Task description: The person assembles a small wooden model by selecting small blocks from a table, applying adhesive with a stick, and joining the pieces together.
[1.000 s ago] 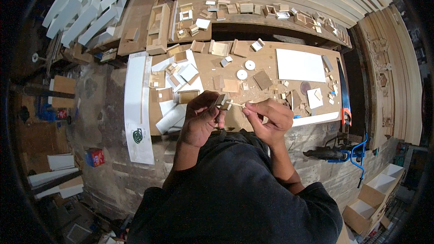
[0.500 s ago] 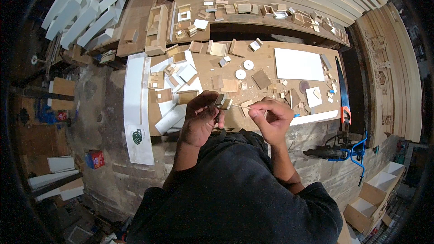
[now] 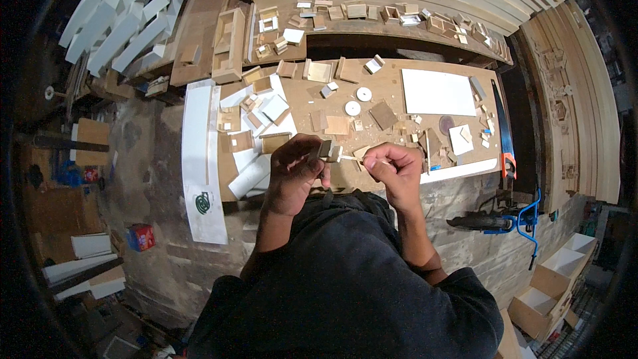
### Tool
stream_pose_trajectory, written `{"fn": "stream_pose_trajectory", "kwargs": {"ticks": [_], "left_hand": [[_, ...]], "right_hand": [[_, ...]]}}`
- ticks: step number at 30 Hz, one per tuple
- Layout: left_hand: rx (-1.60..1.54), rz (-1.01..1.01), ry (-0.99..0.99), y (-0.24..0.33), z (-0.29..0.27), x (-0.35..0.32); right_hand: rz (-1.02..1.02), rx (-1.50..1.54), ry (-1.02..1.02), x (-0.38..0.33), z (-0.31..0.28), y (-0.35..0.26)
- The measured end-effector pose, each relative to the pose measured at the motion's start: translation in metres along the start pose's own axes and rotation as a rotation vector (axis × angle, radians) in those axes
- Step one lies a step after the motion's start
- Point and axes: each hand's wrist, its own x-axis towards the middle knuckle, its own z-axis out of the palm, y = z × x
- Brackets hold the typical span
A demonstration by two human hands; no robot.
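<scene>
- The left hand [image 3: 296, 171] held a small block [image 3: 327, 151] in front of the chest, just above the near edge of the table [image 3: 385, 93]; its grip was pressed together on the block, thumb on one side and fingers on the other.
- The right hand [image 3: 393, 169] pinched a thin pale stick [image 3: 351, 157] between thumb and forefinger, the stick's far end touching the block.
- The block looked like a scrap of wood or board: light, stiff, dry and not slippery, so a fingertip pinch seemed enough to hold it.
- It was small enough that holding it by two opposite flat faces, clear of the side the stick met, looked the safest hold.
- The stick looked slender and probably easy to snap or bend; a hold close to its working end would likely keep it steady.
- Whether anything wet was on the block could not be told.
- On the table lay many similar offcuts, a white sheet [image 3: 438, 92], two white discs [image 3: 357, 101] and a saw [image 3: 503, 134] at the right edge.
</scene>
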Motion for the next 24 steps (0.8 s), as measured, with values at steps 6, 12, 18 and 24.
{"fn": "stream_pose_trajectory", "kwargs": {"ticks": [6,12,18,24], "left_hand": [[0.025,-0.003,-0.011,0.004,0.004,0.001],[0.019,0.038,-0.008,0.004,0.004,0.000],[0.034,0.053,-0.039,0.004,0.002,0.001],[0.037,0.053,-0.051,0.005,0.001,0.000]], "right_hand": [[0.008,0.090,0.045,0.002,-0.004,0.003],[0.055,0.041,-0.036,0.001,-0.003,-0.001],[0.014,0.056,0.040,0.004,0.004,-0.003],[-0.035,-0.007,-0.026,-0.001,0.003,-0.007]]}}
